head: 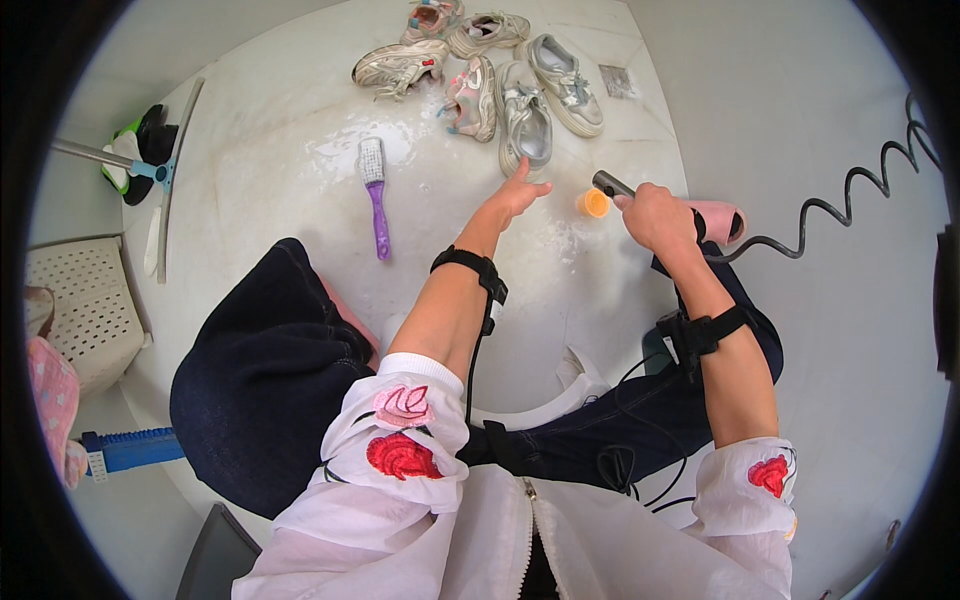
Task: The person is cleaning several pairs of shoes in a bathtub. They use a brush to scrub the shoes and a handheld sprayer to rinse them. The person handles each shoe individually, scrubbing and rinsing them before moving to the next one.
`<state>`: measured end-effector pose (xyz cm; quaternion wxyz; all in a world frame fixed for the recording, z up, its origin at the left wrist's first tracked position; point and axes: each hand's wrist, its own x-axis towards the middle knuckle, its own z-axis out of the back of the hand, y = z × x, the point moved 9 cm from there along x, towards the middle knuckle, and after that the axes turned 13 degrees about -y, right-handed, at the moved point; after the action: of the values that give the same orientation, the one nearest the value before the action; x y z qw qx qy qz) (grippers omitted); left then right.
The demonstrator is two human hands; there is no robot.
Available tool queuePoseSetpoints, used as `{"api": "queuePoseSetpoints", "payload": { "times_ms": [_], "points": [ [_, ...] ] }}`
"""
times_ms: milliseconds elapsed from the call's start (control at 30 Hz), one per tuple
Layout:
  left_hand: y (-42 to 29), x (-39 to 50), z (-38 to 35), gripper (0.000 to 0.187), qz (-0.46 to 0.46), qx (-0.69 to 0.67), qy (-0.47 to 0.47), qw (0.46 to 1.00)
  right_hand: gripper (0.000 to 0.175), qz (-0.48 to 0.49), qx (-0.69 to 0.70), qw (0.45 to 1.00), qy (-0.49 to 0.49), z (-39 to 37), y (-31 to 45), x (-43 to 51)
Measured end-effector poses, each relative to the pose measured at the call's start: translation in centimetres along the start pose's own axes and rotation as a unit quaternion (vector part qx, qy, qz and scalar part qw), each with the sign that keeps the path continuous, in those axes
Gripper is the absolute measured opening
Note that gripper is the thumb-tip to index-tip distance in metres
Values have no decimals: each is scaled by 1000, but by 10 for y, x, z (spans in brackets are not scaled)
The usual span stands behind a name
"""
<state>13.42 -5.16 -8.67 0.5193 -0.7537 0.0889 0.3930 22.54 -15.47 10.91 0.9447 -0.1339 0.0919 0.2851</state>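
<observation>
My right hand (656, 217) is closed around a metal handheld sprayer (613, 184), its head pointing up and left over the wet floor. An orange plastic cup (594, 202) stands just left of it. My left hand (519, 196) has its fingers spread at the heel of a grey-white lace-up sneaker (525, 120); whether it touches the shoe I cannot tell. Right of that shoe lies a similar sneaker (566, 86). A pink and white sneaker (472, 101) lies on its left, with a dirty white sneaker (401, 67) farther left. A purple-handled scrub brush (376, 199) lies bristles up.
Two more sneakers (489, 34) (433, 20) lie at the far edge. A floor drain (616, 81) is near the right wall, beside a coiled black hose (847, 187). At left are a floor squeegee (171, 180), black-green footwear (139, 154) and a perforated beige basket (90, 315).
</observation>
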Motion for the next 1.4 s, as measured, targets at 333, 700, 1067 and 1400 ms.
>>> {"api": "queuePoseSetpoints", "payload": {
  "times_ms": [333,700,1067,1400],
  "points": [
    [1,1,1,89,2,6,-1,1000,44,-6,2,1000,6,2,0,0],
    [1,-1,0,90,6,2,1,1000,45,-13,-2,1000,8,3,2,0],
    [1,-2,0,89,11,0,3,1000,45,-12,-2,1000,13,1,2,1],
    [1,0,0,90,9,4,1,1000,46,-11,-3,1000,13,2,4,2]
  ]
}}
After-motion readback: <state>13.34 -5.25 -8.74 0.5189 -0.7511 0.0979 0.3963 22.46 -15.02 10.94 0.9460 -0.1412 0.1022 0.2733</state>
